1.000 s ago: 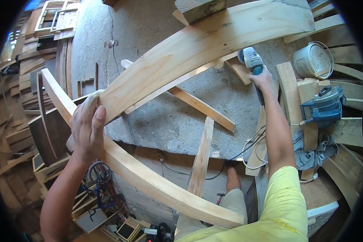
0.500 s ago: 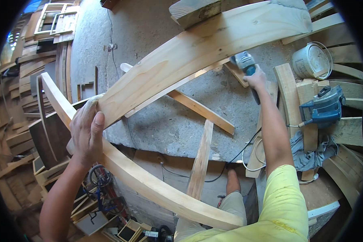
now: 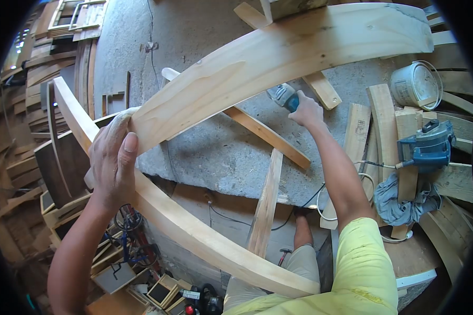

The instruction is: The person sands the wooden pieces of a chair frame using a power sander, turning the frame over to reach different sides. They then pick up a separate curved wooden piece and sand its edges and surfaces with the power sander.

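A wide curved pine board (image 3: 236, 79) arches across the view, joined at its left end to a narrower curved beam (image 3: 205, 239) that sweeps down to my lap. My left hand (image 3: 113, 163) is wrapped over that joined corner, thumb pointing up along it. In my right hand (image 3: 307, 111) is a blue-green angle grinder (image 3: 286, 97) with a grey head, held at the lower edge of the wide board. The grinder's disc is hidden behind that edge. Below the board a brown wooden strip (image 3: 268, 137) lies slanted, meeting an upright pale piece (image 3: 265, 202).
At the right are a blue electric planer (image 3: 427, 144), a white bucket (image 3: 412, 86), a grey-blue rag (image 3: 402, 202) and several curved offcuts. A power cord (image 3: 312, 198) crosses the concrete slab's front edge (image 3: 220, 184). Wood piles fill the left; a hammer (image 3: 284, 255) is near my leg.
My right hand has moved the angle grinder leftward along the board's lower edge. My left hand keeps its hold on the corner. The view has shifted slightly.
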Action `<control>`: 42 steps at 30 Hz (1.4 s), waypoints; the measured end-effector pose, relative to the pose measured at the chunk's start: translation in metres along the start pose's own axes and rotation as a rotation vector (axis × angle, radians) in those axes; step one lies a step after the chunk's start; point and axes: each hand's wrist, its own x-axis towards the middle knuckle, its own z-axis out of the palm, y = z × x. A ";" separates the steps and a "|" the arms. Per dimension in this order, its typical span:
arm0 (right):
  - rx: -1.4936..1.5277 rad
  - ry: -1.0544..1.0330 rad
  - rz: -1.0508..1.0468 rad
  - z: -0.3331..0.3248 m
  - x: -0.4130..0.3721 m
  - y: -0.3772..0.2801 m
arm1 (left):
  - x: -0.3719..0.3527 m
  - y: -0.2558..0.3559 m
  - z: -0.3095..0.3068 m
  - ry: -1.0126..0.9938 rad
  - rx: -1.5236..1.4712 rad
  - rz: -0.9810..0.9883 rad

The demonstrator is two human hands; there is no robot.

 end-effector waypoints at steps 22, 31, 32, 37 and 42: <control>0.013 0.087 0.167 -0.072 0.018 0.071 | 0.001 0.003 0.001 -0.017 -0.006 -0.002; 0.169 0.236 0.290 -0.071 0.027 0.108 | 0.002 0.003 0.000 -0.035 -0.014 -0.011; 0.167 0.238 0.286 -0.062 0.027 0.108 | 0.003 0.003 0.001 -0.031 -0.014 -0.012; 0.166 0.197 0.208 -0.008 0.015 0.074 | 0.001 -0.002 0.003 0.034 0.034 0.026; -0.064 -0.091 -0.064 -0.002 -0.063 0.036 | 0.002 0.003 0.002 0.066 0.062 0.028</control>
